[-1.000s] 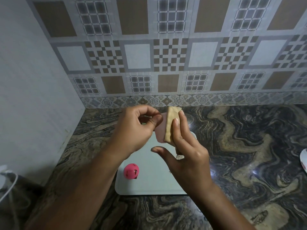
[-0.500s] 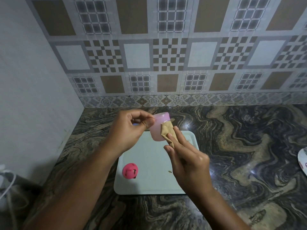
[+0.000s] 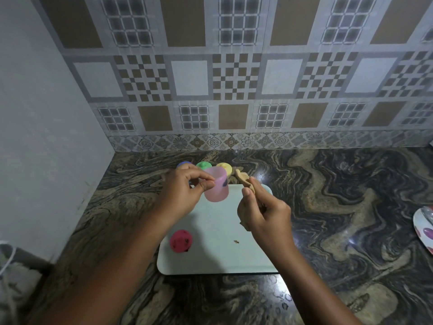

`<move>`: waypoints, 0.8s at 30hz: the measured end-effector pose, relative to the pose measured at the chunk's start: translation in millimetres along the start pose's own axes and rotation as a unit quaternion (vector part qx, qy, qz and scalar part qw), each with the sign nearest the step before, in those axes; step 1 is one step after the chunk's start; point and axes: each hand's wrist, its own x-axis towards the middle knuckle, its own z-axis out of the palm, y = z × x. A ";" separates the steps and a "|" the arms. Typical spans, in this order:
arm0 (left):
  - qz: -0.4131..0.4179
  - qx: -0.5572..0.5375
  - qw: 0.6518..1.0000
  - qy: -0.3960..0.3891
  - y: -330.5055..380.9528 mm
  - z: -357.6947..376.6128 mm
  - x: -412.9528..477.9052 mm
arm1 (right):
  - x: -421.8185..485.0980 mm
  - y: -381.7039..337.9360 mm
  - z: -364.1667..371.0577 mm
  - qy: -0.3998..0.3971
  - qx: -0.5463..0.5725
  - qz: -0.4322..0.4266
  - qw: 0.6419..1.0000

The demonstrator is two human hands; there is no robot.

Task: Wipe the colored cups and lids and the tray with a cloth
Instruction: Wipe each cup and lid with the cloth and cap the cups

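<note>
My left hand point(image 3: 181, 192) pinches the rim of a translucent pink cup point(image 3: 216, 187), holding it above the far end of the pale tray point(image 3: 218, 254). Just right of the cup, my right hand point(image 3: 263, 213) grips a tan cloth point(image 3: 243, 180), which is apart from the cup. A magenta lid point(image 3: 180, 240) lies on the tray's near left part. Small crumbs point(image 3: 236, 241) dot the tray's middle. Behind the tray stand a blue cup point(image 3: 183, 164), a green cup point(image 3: 203, 165) and a yellow cup point(image 3: 224, 167) with their lids, partly hidden by my hand.
The dark swirled stone counter point(image 3: 339, 207) ends at a tiled wall behind and a plain wall point(image 3: 46, 137) on the left. A spotted plate point(image 3: 424, 228) lies at the right edge. A white cord point(image 3: 7, 256) and cloth sit at the near left.
The cloth has come off the pink cup: my right hand drew it back to the right, and the cup now shows bare in my left hand. The view has tilted down.
</note>
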 end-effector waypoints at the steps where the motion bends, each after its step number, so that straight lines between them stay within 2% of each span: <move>1: 0.003 0.004 1.000 -0.001 -2.8 4.3 0.1 | 2.7 3.7 1.6 -0.003 0.003 0.009 1.000; 10: 0.035 0.068 0.996 -0.039 -23.7 69.0 12.3 | 42.5 38.5 -0.2 0.023 -0.062 0.074 0.995; 19: -0.011 0.139 0.984 -0.114 -49.3 130.5 65.7 | 106.3 80.9 -4.9 0.019 -0.199 0.003 0.980; 24: -0.048 0.146 0.979 -0.132 -62.8 159.7 94.4 | 135.7 102.2 -4.2 0.029 -0.211 -0.013 0.977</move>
